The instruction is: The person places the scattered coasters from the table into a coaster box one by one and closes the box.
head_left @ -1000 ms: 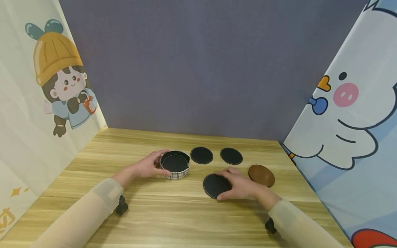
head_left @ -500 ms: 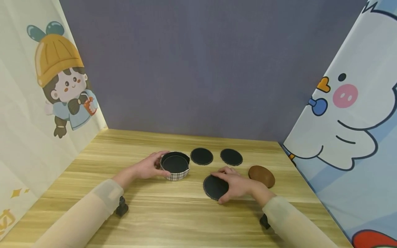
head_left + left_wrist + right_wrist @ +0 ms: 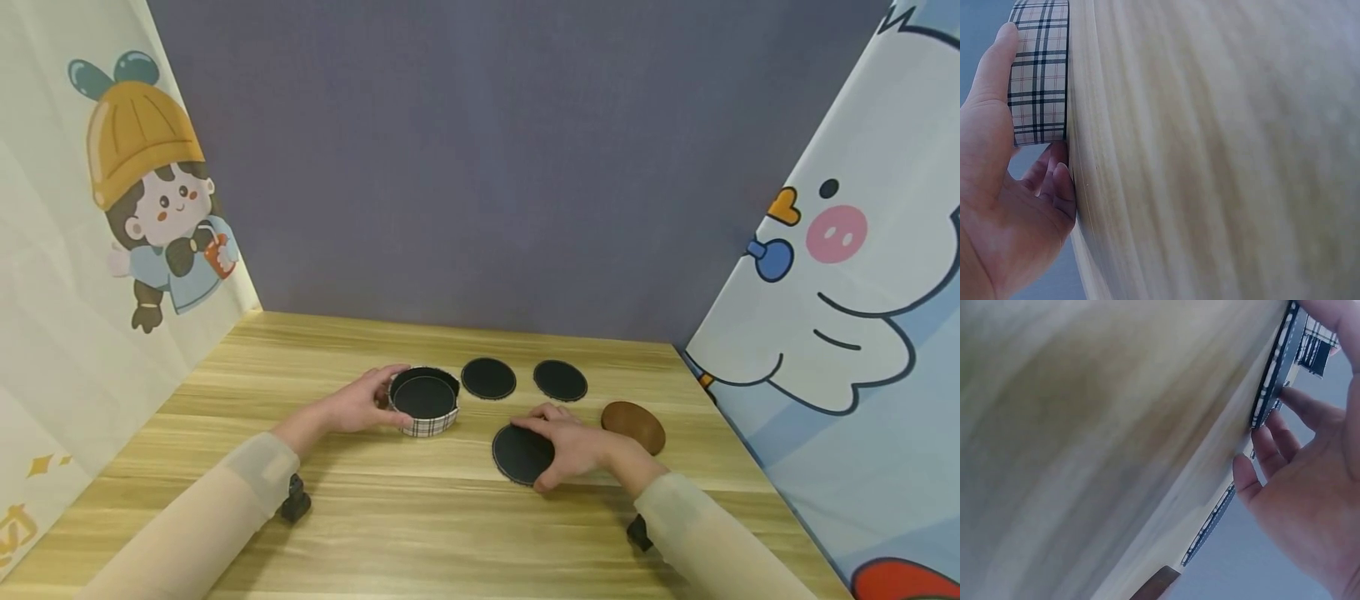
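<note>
My left hand [image 3: 358,407] grips a low round coaster holder [image 3: 429,427] from its left side. The holder has a plaid outer wall [image 3: 1038,81], a black inside and a notch in its right rim; in the left wrist view the thumb lies along the wall. Farther right, my right hand [image 3: 576,447] spans a black round coaster [image 3: 519,454], thumb at the near edge and fingertips at the far edge. In the right wrist view, fingertips touch this coaster's patterned rim [image 3: 1274,372]. Whether it is raised off the table, I cannot tell.
Two more black coasters [image 3: 488,378] [image 3: 560,380] lie flat behind, toward the back of the wooden table [image 3: 420,533]. A brown oval piece [image 3: 633,427] lies right of my right hand. A grey partition [image 3: 465,167] stands behind, with printed cloth at both sides.
My right hand has shifted slightly left and nearer, and its grasp on the coaster's edges has changed a little. The left hand and the coaster holder stay where they were.
</note>
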A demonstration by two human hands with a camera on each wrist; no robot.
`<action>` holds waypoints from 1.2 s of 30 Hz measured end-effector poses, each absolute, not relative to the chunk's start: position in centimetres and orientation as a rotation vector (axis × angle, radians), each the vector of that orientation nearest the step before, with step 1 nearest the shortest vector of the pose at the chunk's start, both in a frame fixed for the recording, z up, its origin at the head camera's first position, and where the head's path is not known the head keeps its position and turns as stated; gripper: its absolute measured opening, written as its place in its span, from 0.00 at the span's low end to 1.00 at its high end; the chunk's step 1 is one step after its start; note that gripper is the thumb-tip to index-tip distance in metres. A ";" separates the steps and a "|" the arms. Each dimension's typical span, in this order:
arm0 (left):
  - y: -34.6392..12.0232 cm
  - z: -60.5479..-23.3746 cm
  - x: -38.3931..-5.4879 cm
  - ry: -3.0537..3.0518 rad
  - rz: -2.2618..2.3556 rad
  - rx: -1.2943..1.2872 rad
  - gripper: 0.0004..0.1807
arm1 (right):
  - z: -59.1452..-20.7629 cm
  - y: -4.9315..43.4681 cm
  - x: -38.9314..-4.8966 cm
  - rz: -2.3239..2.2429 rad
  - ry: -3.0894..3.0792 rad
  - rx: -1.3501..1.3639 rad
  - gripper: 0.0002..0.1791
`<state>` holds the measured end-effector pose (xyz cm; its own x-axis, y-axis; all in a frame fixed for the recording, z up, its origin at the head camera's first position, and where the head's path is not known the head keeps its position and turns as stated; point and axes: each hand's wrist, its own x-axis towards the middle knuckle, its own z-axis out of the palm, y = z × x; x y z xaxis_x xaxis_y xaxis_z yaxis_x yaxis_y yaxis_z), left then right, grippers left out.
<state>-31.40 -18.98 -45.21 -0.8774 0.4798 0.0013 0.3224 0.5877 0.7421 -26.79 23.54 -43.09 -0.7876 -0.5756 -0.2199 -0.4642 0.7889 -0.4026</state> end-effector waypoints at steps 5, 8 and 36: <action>-18.9 -45.2 -31.4 2.618 1.164 0.667 0.61 | -43.4 23.5 -26.8 -0.501 2.672 -0.824 0.61; -18.9 -45.1 -31.3 2.621 1.161 0.662 0.61 | -43.6 23.3 -26.7 -0.519 2.684 -0.838 0.60; -18.8 -44.9 -31.1 2.637 1.135 0.646 0.61 | -43.9 23.3 -26.7 -0.558 2.729 -0.841 0.57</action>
